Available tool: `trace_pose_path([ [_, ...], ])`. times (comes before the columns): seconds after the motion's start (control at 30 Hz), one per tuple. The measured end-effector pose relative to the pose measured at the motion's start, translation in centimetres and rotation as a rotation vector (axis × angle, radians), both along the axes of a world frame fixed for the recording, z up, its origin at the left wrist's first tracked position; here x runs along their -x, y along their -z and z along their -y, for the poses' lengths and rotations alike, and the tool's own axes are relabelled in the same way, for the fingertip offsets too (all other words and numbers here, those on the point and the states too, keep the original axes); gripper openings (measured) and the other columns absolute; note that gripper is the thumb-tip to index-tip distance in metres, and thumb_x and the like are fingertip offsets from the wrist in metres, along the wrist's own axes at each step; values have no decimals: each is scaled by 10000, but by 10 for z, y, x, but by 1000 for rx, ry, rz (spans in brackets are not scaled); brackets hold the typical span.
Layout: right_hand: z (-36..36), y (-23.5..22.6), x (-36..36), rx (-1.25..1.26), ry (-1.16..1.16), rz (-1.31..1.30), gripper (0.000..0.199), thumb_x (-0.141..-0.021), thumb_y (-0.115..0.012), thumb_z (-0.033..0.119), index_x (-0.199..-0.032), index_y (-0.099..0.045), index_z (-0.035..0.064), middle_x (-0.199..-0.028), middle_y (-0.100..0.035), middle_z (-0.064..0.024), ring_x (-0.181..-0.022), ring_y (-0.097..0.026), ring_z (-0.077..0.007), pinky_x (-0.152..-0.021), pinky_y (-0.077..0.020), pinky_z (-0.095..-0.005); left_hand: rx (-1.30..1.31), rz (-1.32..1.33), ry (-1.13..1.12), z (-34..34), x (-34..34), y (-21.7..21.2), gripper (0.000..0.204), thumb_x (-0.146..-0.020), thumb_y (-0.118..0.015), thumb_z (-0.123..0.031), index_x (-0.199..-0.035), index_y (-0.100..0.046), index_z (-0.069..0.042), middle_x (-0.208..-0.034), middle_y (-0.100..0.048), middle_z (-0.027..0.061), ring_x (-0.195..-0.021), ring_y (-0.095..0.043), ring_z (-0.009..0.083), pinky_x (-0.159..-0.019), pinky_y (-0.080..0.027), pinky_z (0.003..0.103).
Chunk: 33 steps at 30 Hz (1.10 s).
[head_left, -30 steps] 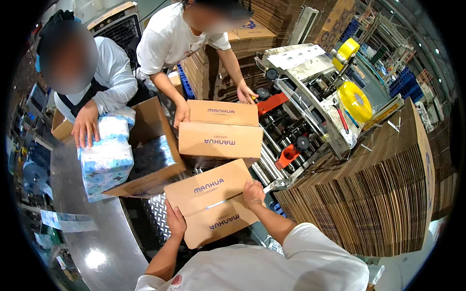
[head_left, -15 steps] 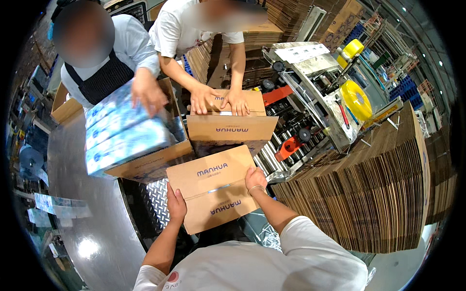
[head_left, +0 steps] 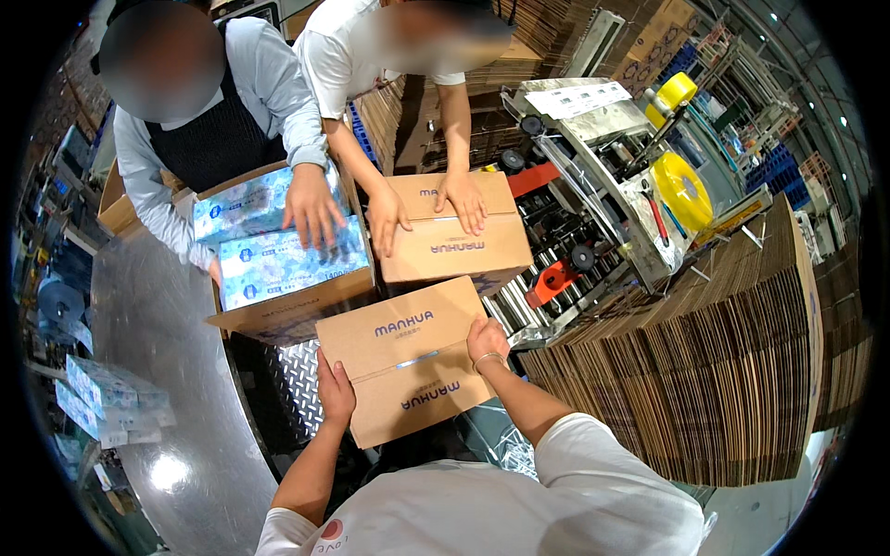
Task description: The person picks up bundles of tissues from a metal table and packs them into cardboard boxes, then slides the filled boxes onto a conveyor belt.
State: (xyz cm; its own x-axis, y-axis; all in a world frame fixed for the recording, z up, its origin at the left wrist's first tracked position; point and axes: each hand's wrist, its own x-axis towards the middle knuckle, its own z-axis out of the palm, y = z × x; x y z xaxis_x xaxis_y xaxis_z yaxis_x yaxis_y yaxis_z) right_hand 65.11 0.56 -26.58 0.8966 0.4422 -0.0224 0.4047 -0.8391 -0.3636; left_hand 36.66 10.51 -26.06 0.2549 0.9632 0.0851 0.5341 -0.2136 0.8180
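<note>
Between my two hands is a brown cardboard box (head_left: 399, 347) with its top flaps folded down and blue print on them. My left hand (head_left: 336, 385) grips its left side, thumb up and the other fingers partly hidden behind the edge. On the right side, my right hand (head_left: 487, 341) is closed over the box's edge. Just beyond it, a co-worker's hands (head_left: 461, 199) press on the flaps of a second cardboard box (head_left: 454, 246). Another co-worker's hand (head_left: 313, 208) rests on blue-and-white tissue packs (head_left: 292, 264) inside an open carton (head_left: 306, 310) at the left.
A carton-taping machine (head_left: 603, 176) with yellow tape rolls (head_left: 681, 190) and rollers stands at the right. Flat cardboard (head_left: 686, 371) is stacked in front of it. A curved metal table (head_left: 158, 371) runs along the left, with more blue packs (head_left: 116, 394) at its edge.
The co-worker at the left has lowered the tissue packs into the open carton. The second box's near flap has been folded down. My hands and box have hardly moved.
</note>
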Motion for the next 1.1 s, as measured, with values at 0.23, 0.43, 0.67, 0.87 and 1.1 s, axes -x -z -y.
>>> trace_pose_path([
  [0.23, 5, 7, -4, 3, 4, -5, 409, -863, -373, 374, -842, -533, -1, -872, -591, -225, -826, -574, -370, -716, -455, -460, 81, 45, -4, 2, -5, -13, 482, -913, -387, -188, -1307, -278, 67, -1227, -428, 277, -1124, -433, 386, -951, -339, 393],
  [0.43, 5, -5, -5, -4, -19, -37, 410, -873, -363, 381, -847, -518, 2, -892, -583, -225, -842, -564, -379, -719, -453, -461, 53, -38, -30, 6, -8, -7, 466, -915, -377, -190, -1297, -301, 66, -1235, -422, 273, -1132, -431, 378, -956, -335, 385],
  [0.67, -3, 6, -14, -41, -150, 45, 360, -864, -401, 352, -840, -512, 10, -874, -559, -216, -851, -547, -378, -719, -446, -452, 130, 94, -34, 4, -13, -12, 438, -932, -352, -237, -1283, -349, 25, -1190, -485, 221, -1084, -483, 321, -925, -356, 353],
  [0.87, -42, 3, -31, -49, -331, -92, 405, -850, -458, 372, -863, -512, -29, -872, -549, -216, -829, -537, -379, -735, -429, -475, 193, -2, -112, 8, 0, -6, 424, -942, -341, -292, -1226, -407, 16, -1053, -567, 210, -951, -561, 318, -823, -421, 355],
  [1.1, -37, -1, -43, -230, -403, -198, 407, -838, -508, 344, -914, -482, -54, -869, -531, -253, -820, -520, -407, -730, -430, -460, 170, -209, -85, 10, -6, -28, 426, -951, -312, -326, -1188, -435, 6, -971, -596, 212, -904, -590, 317, -760, -446, 360],
])
